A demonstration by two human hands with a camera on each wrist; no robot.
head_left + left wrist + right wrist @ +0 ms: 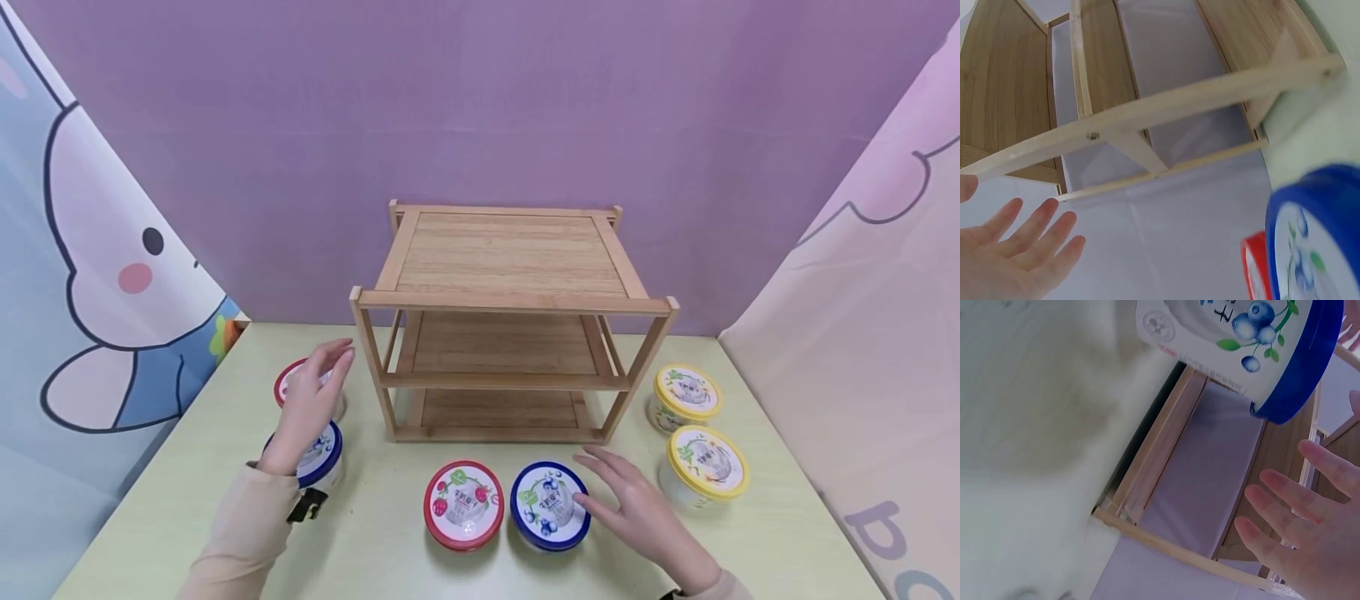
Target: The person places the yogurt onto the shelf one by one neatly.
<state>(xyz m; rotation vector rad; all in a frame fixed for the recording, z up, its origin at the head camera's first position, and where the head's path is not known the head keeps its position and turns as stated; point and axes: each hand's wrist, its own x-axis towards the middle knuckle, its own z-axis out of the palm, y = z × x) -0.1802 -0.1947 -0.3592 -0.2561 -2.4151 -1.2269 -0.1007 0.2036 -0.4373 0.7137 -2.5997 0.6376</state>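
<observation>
Right hand [637, 507]: fingers parted, nothing is held; round white blue-lidded tub [551, 507] at its nine o'clock on the pale-green worktop [382, 533] | left hand [306, 408]: fingers parted, nothing is held | blue-lidded tub best gripped by its sides | round red-lidded tub [463, 504] at its nine o'clock, three-tier wooden shelf [510, 254] near twelve; both best left unbumped

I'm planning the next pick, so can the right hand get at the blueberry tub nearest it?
Probably yes: the right hand is beside the blueberry tub, fingers spread, nothing visible in between.
</observation>
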